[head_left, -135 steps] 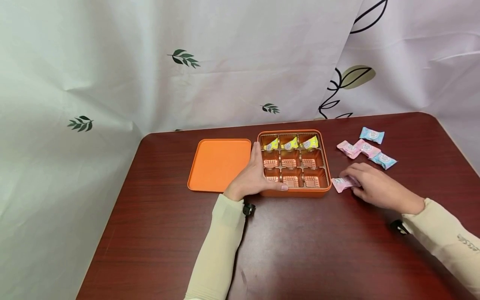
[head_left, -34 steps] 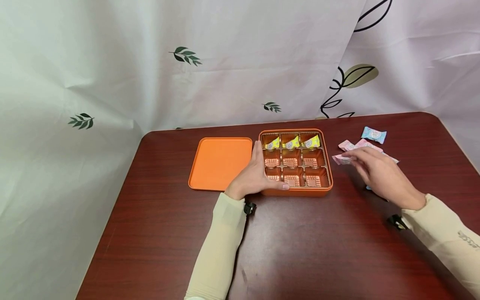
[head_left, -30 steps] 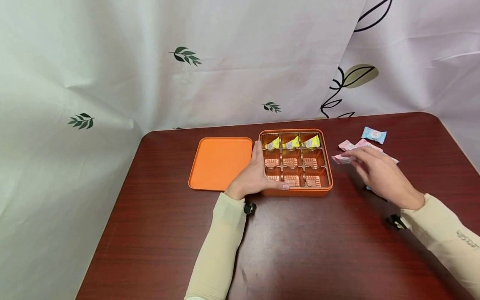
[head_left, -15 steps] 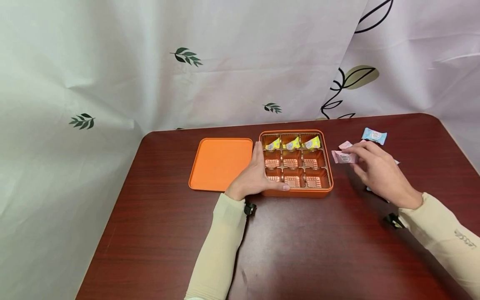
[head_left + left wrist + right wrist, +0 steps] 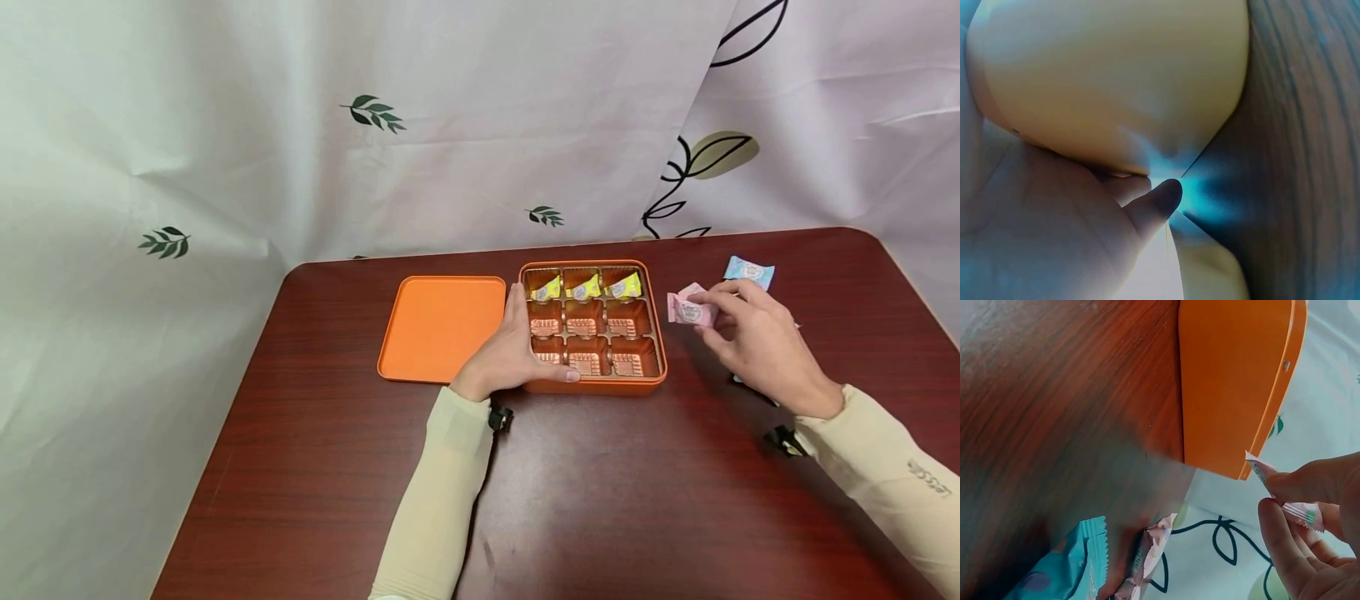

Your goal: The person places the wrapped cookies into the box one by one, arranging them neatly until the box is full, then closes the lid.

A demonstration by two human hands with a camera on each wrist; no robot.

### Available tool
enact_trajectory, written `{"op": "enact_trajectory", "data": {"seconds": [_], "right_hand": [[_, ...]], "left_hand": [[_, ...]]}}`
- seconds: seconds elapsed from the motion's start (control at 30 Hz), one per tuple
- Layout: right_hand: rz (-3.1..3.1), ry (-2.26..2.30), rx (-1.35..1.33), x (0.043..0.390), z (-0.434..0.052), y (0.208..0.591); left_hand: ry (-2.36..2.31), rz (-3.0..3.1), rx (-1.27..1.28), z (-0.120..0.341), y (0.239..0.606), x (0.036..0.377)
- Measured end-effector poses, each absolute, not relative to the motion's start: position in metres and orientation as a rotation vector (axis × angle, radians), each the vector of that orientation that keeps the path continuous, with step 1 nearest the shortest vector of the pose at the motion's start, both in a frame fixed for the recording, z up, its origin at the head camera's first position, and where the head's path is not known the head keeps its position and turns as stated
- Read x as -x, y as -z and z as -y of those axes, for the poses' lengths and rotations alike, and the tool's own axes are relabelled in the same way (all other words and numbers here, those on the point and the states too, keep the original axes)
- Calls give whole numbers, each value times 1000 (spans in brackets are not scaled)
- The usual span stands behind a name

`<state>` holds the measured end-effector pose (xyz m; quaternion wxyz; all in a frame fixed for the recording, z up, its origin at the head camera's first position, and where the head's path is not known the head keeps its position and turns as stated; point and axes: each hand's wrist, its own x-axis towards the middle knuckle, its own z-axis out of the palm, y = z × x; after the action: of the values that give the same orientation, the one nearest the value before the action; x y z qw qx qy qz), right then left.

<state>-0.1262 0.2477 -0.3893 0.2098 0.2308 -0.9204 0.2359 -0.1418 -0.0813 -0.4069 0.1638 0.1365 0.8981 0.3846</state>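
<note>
My left hand (image 5: 501,354) rests against the left front corner of an orange box (image 5: 592,387), fingers straight along its left side and thumb along the front wall. The left wrist view shows the thumb (image 5: 1157,203) close against the box wall, in glare. Inside the box, a copper-coloured divided insert (image 5: 628,320) holds a yellow wrapped candy (image 5: 622,286) in each of its three back compartments. Right of the box, my right hand (image 5: 765,350) pinches a pink wrapped candy (image 5: 691,312) between thumb and fingers, raised beside the box wall in the right wrist view.
An orange lid (image 5: 442,329) lies flat left of the box. Behind the right hand lie a blue wrapped candy (image 5: 749,272) and other candies, partly hidden; the right wrist view shows a blue packet (image 5: 1072,562) and a pink packet (image 5: 1147,556). A patterned curtain (image 5: 465,167) hangs behind the table.
The right hand has moved away from me, from near the box's front right corner, with a pink candy. Lately that candy has turned to show its printed face. The left hand stays put.
</note>
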Motion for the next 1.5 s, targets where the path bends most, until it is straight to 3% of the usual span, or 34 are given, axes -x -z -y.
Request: {"op": "enact_trajectory", "data": {"seconds": [1.5], "right_hand": [[2539, -797, -634, 126, -231, 383]], "left_hand": [[-1064, -2574, -398, 82, 407, 143]]}}
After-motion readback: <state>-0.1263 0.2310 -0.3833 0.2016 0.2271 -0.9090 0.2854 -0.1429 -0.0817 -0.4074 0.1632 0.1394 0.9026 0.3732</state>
